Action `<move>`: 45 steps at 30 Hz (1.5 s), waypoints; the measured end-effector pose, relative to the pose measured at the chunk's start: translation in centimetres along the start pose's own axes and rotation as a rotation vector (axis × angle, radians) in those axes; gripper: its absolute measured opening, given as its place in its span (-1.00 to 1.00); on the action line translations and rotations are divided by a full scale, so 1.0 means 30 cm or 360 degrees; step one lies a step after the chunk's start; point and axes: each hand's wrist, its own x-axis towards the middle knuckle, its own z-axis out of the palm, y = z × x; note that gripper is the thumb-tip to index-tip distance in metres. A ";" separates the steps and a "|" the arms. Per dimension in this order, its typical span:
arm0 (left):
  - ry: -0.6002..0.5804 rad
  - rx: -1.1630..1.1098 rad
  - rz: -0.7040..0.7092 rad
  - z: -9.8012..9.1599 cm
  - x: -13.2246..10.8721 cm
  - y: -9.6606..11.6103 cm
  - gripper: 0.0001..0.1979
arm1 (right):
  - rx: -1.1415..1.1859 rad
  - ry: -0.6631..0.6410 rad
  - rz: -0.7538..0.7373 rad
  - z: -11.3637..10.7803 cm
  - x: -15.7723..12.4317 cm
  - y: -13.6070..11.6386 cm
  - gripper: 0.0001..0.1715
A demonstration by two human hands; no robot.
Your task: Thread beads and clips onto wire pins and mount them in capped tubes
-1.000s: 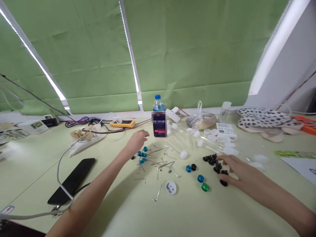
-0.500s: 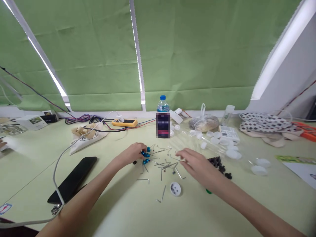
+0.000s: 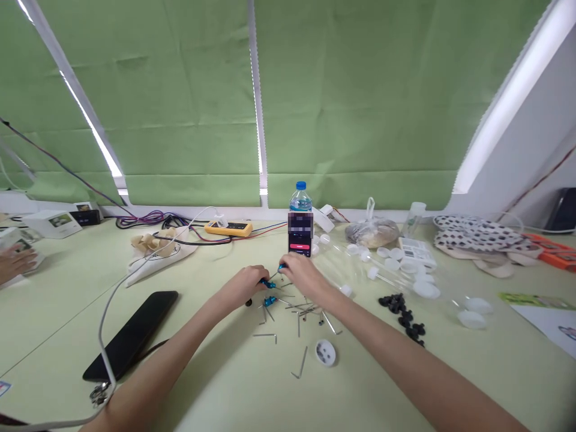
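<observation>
My left hand is closed at the middle of the table, its fingertips on a small shiny blue metal part. Just right of it, my right hand pinches another small blue metal part. A third blue piece lies below my left fingers, close to a small black piece. Beneath and in front of both hands, several L-shaped hex keys are scattered. A round white cap nearer to me contains small dark pieces. My fingers partly cover both held parts.
A black phone and white cable flank my left forearm. Behind my hands, another phone leans against a water bottle. Black knobs, clear tubes and white caps lie right. Another person's hand is far left.
My right hand has moved left, from above the hex keys to beside my left hand, and now pinches a blue part. My left hand stays at the blue parts. The view has shifted slightly.
</observation>
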 end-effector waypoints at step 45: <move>-0.0238 -0.0083 0.0787 0.242 0.336 0.547 -0.81 | -0.0020 -0.0020 0.0410 -0.217 -0.621 0.291 -0.82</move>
